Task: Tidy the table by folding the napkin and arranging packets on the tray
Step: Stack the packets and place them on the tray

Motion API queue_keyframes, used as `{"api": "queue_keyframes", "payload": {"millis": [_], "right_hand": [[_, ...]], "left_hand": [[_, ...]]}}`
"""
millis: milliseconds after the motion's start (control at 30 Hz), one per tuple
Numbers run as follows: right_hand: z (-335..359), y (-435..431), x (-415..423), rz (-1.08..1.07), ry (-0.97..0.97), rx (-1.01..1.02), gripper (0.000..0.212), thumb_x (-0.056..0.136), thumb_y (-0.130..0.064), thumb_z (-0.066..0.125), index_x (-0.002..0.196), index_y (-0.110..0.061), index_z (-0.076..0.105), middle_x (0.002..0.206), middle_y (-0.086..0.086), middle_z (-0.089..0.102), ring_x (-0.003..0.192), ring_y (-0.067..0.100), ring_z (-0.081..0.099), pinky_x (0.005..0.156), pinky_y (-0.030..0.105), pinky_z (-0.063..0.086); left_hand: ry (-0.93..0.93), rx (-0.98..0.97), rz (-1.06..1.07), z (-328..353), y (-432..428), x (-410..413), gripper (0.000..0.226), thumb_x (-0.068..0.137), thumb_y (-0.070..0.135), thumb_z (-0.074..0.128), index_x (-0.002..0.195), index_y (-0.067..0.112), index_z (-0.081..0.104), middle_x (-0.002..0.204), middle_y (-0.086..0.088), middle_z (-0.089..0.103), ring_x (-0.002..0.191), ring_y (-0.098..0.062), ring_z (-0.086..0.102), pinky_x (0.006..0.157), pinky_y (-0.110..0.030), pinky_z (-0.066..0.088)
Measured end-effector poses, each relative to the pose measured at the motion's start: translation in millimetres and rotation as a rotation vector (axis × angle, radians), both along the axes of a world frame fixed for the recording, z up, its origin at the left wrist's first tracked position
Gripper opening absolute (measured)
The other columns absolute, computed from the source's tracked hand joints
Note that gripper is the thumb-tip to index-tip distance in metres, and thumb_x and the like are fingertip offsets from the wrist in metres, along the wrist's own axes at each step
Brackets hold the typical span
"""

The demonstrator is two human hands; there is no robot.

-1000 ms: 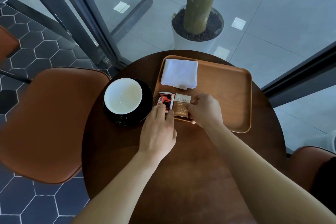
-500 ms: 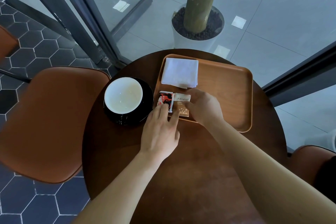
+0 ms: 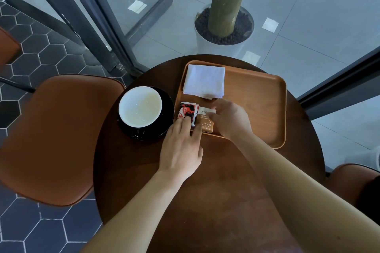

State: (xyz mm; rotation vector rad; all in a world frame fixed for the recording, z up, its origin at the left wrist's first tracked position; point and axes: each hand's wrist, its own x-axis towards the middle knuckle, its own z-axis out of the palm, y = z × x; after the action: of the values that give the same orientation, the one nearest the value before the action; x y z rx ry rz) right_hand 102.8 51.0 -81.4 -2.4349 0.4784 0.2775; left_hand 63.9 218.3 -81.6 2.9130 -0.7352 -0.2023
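A folded white napkin (image 3: 204,81) lies in the far left corner of the wooden tray (image 3: 257,100). Two packets sit side by side at the tray's near left corner: a red, black and white one (image 3: 187,111) and a brown and white one (image 3: 206,121). My left hand (image 3: 181,146) reaches from the table with straight fingers, their tips resting on the near edges of both packets. My right hand (image 3: 231,119) lies over the right side of the brown packet, fingers curved onto it; its grip is partly hidden.
A white cup on a black saucer (image 3: 144,113) stands on the round dark table (image 3: 205,201), just left of the tray. Brown chairs sit to the left (image 3: 57,137) and near right (image 3: 353,183). A potted trunk (image 3: 224,26) stands behind glass.
My right hand has slid left and farther onto the brown packet, nudging it against the red one. My left fingertips stay on the packets' near edges.
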Motion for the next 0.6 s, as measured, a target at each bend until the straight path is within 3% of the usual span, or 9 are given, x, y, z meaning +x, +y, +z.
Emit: {"api": "queue_keyframes", "payload": {"millis": [333,600], "right_hand": [[-0.9,1.9,-0.5,-0.018,-0.037,-0.007,0.028,0.092,-0.03,0.068,0.118,-0.021,0.069,0.104,0.001,0.073,0.094,0.021,0.068,0.076,0.029,0.052],[-0.4,1.9,0.1,-0.018,-0.046,-0.006,0.029,0.092,-0.029,0.067,0.12,-0.02,0.069,0.106,0.002,0.074,0.092,0.021,0.068,0.073,0.026,0.048]], "left_hand": [[-0.012,-0.03,-0.017,-1.7,-0.4,-0.3,0.054,0.082,0.026,0.06,0.133,0.01,0.054,0.129,-0.016,0.055,0.128,-0.034,0.047,0.105,-0.047,0.045],[-0.024,-0.042,-0.009,-3.1,0.4,-0.5,0.054,0.08,0.025,0.066,0.13,0.01,0.055,0.128,-0.016,0.056,0.127,-0.034,0.049,0.104,-0.047,0.047]]}}
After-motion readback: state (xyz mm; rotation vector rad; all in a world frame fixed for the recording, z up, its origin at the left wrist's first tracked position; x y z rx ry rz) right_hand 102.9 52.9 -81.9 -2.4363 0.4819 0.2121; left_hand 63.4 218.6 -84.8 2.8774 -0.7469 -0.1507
